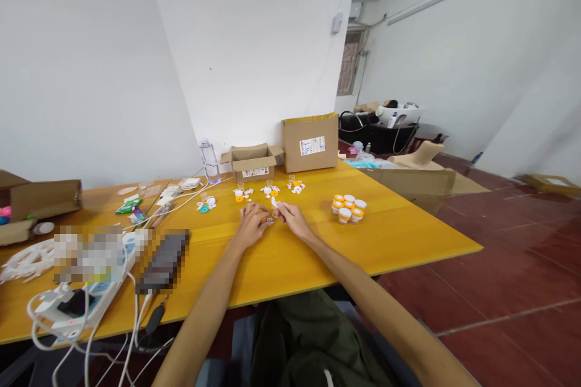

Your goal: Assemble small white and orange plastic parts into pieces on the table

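My right hand (293,219) is closed in a pinch on a small white plastic part (274,201), just above the table. Close by on the left, my left hand (251,224) rests low on the tabletop. Its curled fingertips and thumb close on a small clear plastic piece (271,220), partly hidden by the fingers. Beyond both hands lie small piles of white and orange parts (239,195), each with a small clear cup (269,184) behind it. To the right stands a stacked cluster of small containers with white and orange tops (348,208).
At the table's back stand an open cardboard box (254,163), a taller box (311,145) and a clear bottle (209,162). Farther left are a pile with a teal part (206,204), a phone (163,261) and a power strip (109,290) with trailing white cables.
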A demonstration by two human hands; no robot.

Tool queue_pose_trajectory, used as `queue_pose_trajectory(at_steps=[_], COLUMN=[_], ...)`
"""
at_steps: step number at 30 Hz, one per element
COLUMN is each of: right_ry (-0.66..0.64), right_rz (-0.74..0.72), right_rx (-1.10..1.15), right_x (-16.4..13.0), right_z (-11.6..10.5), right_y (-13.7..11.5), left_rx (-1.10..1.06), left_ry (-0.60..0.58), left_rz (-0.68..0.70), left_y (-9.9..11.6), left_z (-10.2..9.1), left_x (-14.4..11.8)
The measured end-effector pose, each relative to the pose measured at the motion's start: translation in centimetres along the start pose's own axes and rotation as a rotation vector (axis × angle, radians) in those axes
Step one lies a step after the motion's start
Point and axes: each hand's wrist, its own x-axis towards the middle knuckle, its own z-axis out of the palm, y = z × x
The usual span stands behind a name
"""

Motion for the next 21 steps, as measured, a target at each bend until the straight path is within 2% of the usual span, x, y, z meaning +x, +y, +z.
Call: queue_pose_trajectory(at_steps=[7,12,21], right_ry=[0.004,-0.01,-0.072], right_rz=[-0.001,-0.02,-0.008], right_rx=[-0.031,-0.044,0.013], right_x=[0.1,0.1,0.2], right_z=[-0.2,0.0,0.4], right_y=[0.0,0.2,0.6], left_rx=[-0.168,-0.358,-0.545], left_ry=[0.111,0.16,0.157], left_rz=[-0.127,-0.166,-0.211], left_y=[0.1,0.3,0.2], left_z=[-0.4,-0.8,-1.2], left_x=[0.3,0.5,0.9])
